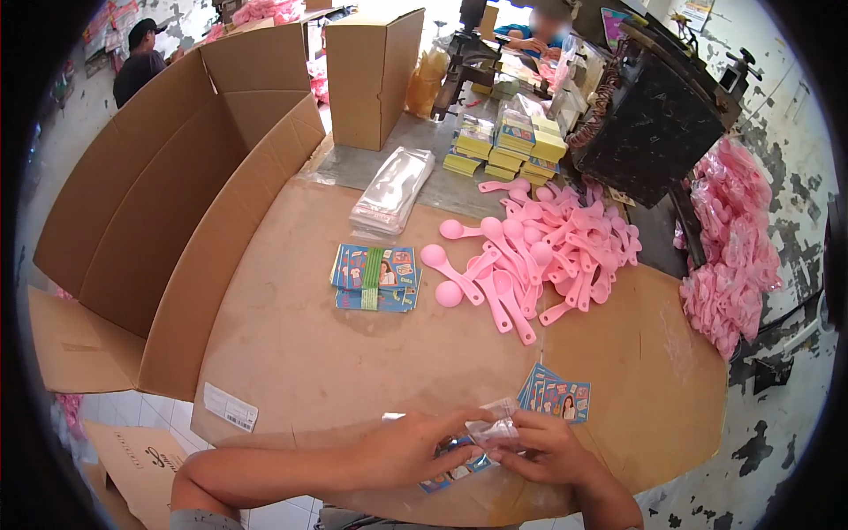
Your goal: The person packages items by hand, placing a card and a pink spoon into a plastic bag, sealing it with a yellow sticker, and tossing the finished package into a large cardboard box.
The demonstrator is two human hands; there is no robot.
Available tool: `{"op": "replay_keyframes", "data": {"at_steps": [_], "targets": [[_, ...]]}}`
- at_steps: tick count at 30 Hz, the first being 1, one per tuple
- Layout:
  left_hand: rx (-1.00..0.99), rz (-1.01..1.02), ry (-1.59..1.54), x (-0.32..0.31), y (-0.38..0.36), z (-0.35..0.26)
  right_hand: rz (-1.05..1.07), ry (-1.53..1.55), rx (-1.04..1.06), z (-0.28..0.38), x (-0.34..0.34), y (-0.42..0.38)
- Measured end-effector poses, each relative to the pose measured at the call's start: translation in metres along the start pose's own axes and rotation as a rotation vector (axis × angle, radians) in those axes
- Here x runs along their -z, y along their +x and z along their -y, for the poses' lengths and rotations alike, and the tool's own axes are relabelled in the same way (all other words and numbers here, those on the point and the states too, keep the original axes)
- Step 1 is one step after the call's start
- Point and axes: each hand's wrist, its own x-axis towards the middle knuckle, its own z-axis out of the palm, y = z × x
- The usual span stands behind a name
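Plastic sleeve [497, 431], clear and crumpled, sits between both hands, probably pinched from two sides to control its limp film. The right hand [549, 448] is nearly closed on it, fingers curled; the left hand [415, 448] leaves a narrow thumb-to-finger gap and seems to hold its other side, though glare and overlap obscure the exact grip. A printed card [452, 475] shows below the left thumb. Fanned cards [570, 402] lie just beyond the right hand, likely for easy reach; pink scoops [539, 252] heap farther ahead. Desk [353, 367] offers room ahead of the left hand, bounded leftward by the carton [234, 216]; its near edge passes beneath the forearms.
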Motion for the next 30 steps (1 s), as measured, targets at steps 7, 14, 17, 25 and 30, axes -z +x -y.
{"op": "replay_keyframes", "data": {"at_steps": [7,14,17,25,30], "targets": [[-0.171,-0.063,0.007,-0.007,0.0,0.01,0.043,-0.042,0.066,-0.01,0.003,-0.002],[-0.187,-0.052,0.017,-0.004,0.001,0.008,0.056,-0.082,0.129,-0.009,0.006,0.0],[-0.188,-0.035,0.039,-0.006,0.001,0.014,0.076,-0.069,0.134,-0.01,0.007,0.0],[-0.032,-0.064,-0.136,-0.002,0.001,0.005,-0.245,0.041,-0.007,-0.021,0.022,-0.011],[-0.002,-0.091,-0.276,0.004,-0.002,-0.004,-0.454,-0.331,-0.211,-0.01,0.037,0.007]]}}
